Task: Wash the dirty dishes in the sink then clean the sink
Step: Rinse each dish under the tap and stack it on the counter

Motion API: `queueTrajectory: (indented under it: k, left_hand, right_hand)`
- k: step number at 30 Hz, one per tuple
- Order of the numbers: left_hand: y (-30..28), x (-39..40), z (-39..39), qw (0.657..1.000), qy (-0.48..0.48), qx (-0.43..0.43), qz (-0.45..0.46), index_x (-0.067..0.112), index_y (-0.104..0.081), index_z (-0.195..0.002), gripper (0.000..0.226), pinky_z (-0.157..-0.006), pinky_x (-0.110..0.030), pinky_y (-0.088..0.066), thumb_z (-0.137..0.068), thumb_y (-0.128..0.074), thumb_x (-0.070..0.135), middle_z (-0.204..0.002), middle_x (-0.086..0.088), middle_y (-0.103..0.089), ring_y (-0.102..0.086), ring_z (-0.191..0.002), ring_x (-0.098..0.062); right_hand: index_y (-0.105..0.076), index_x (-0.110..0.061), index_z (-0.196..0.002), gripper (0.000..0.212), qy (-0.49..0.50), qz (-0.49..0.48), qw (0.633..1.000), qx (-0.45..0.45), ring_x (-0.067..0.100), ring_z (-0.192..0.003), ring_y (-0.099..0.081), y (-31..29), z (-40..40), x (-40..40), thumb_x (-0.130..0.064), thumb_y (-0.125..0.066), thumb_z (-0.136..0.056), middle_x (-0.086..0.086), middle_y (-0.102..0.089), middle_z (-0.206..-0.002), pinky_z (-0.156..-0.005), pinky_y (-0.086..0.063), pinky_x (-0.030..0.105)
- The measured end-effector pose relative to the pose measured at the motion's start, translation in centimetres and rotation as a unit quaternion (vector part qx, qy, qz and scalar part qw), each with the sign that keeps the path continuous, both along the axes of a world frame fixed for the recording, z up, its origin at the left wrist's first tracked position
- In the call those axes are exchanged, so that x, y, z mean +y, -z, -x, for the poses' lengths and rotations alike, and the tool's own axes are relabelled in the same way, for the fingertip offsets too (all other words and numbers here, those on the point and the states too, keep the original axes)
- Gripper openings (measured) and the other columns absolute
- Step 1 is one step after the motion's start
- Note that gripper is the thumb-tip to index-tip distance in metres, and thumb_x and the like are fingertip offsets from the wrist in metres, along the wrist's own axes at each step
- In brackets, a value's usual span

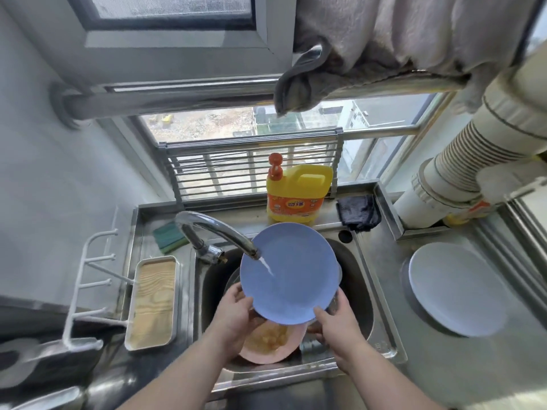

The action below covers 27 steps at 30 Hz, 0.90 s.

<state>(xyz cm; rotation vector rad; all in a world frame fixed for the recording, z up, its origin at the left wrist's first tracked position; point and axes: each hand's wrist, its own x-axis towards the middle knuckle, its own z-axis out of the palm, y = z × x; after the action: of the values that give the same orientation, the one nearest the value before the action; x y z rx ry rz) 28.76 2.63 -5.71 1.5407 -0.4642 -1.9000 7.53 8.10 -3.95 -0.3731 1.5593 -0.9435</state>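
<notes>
Water (266, 265) runs from the faucet (219, 229) onto the blue plate (288, 272), tilted over the sink (362, 294). Left hand (236, 316) grips its lower-left rim, fingers curled behind; right hand (340, 324) pinches the lower-right rim, thumb on top. Underneath, a pink plate (266, 344) with brownish residue, probably food scraps, sits at the basin's front. Yellow detergent bottle (297, 192) stands on the counter's back edge, green sponge (168, 236) at the back-left corner, a pale plate (455, 288) rests on the counter's right side.
</notes>
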Motion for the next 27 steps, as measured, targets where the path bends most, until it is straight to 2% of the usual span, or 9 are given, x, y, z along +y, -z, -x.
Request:
queueTrajectory:
  k: [2, 5, 9, 12, 14, 17, 20, 25, 27]
  left_hand:
    - [-0.1, -0.5, -1.1, 0.992, 0.04, -0.101, 0.062, 0.031, -0.067, -0.126, 0.036, -0.076, -0.045, -0.066, -0.1, -0.056, 0.009, -0.112, -0.004, -0.078, -0.077, -0.101, -0.031]
    - [-0.7, -2.2, -2.2, 0.979, 0.107, -0.156, 0.079, 0.037, -0.074, -0.115, 0.044, -0.076, -0.046, -0.065, -0.096, -0.045, 0.009, -0.104, -0.006, -0.078, -0.074, -0.096, -0.033]
    - [-1.0, -3.9, -2.3, 0.976, 0.169, -0.14, -0.011, 0.017, -0.079, -0.104, 0.034, -0.056, -0.031, -0.05, -0.099, -0.046, 0.011, -0.078, -0.009, -0.066, -0.059, -0.059, -0.022]
    - [-0.5, -4.6, -2.3, 0.987, 0.091, -0.076, -0.105, 0.017, -0.074, -0.105, 0.018, -0.051, -0.025, -0.043, -0.1, -0.06, 0.027, -0.066, -0.005, -0.054, -0.048, -0.052, -0.016]
    - [-0.1, -4.4, -2.0, 0.988, 0.033, -0.022, -0.146, 0.017, -0.073, -0.111, 0.025, -0.055, -0.027, -0.048, -0.103, -0.061, 0.037, -0.069, -0.007, -0.057, -0.055, -0.061, -0.018]
    - [1.2, -3.1, -1.3, 0.982, -0.024, 0.013, -0.184, 0.017, -0.073, -0.114, 0.058, -0.062, -0.032, -0.051, -0.103, -0.047, 0.067, -0.08, -0.009, -0.064, -0.058, -0.072, -0.021]
    - [2.6, -1.6, -1.5, 0.983, -0.039, -0.003, -0.181, 0.027, -0.078, -0.116, 0.062, -0.073, -0.036, -0.054, -0.1, -0.042, 0.074, -0.103, -0.01, -0.073, -0.06, -0.09, -0.026]
    - [3.4, 0.0, -3.5, 0.974, -0.085, 0.038, -0.208, 0.023, -0.074, -0.119, 0.068, -0.073, -0.039, -0.054, -0.1, -0.035, 0.076, -0.112, -0.013, -0.076, -0.067, -0.1, -0.032]
    - [3.4, 0.2, -4.4, 0.966, -0.119, 0.057, -0.221, 0.029, -0.069, -0.117, 0.06, -0.08, -0.045, -0.054, -0.102, -0.032, 0.074, -0.122, -0.014, -0.072, -0.065, -0.111, -0.037]
  right_hand:
    - [-0.047, -0.071, -0.126, 0.057, -0.02, -0.007, 0.999, 0.037, 0.026, -0.093, -0.075, -0.4, 0.3, -0.2, -0.02, -0.06, -0.105, -0.013, -0.069, -0.118, -0.062, -0.06, 0.032]
    - [-0.028, -0.066, -0.151, 0.072, -0.126, 0.012, 0.974, 0.19, 0.018, -0.114, -0.064, -0.2, 1.7, -0.7, -0.013, -0.046, -0.106, -0.013, -0.061, -0.13, -0.092, -0.056, 0.036]
    - [-0.068, -0.047, -0.113, 0.041, -0.345, 0.085, 0.847, 0.396, 0.017, -0.129, -0.037, -0.7, 4.0, -1.6, -0.01, -0.06, -0.098, -0.016, -0.032, -0.143, -0.098, -0.034, 0.024]
    - [-0.069, -0.029, -0.09, 0.017, -0.376, 0.173, 0.797, 0.44, 0.017, -0.129, -0.033, -2.2, 4.9, -3.6, -0.019, -0.083, -0.085, -0.018, -0.038, -0.14, -0.106, -0.031, 0.03]
    - [-0.065, -0.03, -0.082, 0.023, -0.391, 0.178, 0.821, 0.375, 0.008, -0.112, -0.051, -3.4, 4.7, -4.8, -0.024, -0.087, -0.08, -0.021, -0.058, -0.116, -0.099, -0.041, 0.032]
    - [-0.058, -0.028, -0.075, 0.027, -0.345, 0.112, 0.912, 0.192, 0.004, -0.066, -0.054, -4.3, 3.1, -5.6, -0.026, -0.084, -0.079, -0.016, -0.057, -0.07, -0.064, -0.044, 0.024]
    - [-0.064, -0.02, -0.084, 0.02, -0.264, 0.071, 0.955, 0.113, 0.01, -0.07, -0.069, -3.9, 0.7, -6.2, -0.028, -0.082, -0.079, -0.004, -0.072, -0.077, -0.062, -0.053, 0.026]
    - [-0.069, -0.011, -0.105, 0.015, -0.221, 0.001, 0.972, 0.075, 0.029, -0.094, -0.077, -2.5, -3.0, -7.7, -0.02, -0.075, -0.095, 0.013, -0.078, -0.103, -0.085, -0.063, 0.046]
    - [-0.07, -0.01, -0.109, 0.013, -0.219, -0.017, 0.975, 0.042, 0.027, -0.09, -0.074, -2.0, -3.9, -8.1, -0.021, -0.068, -0.101, 0.013, -0.078, -0.103, -0.086, -0.061, 0.046]
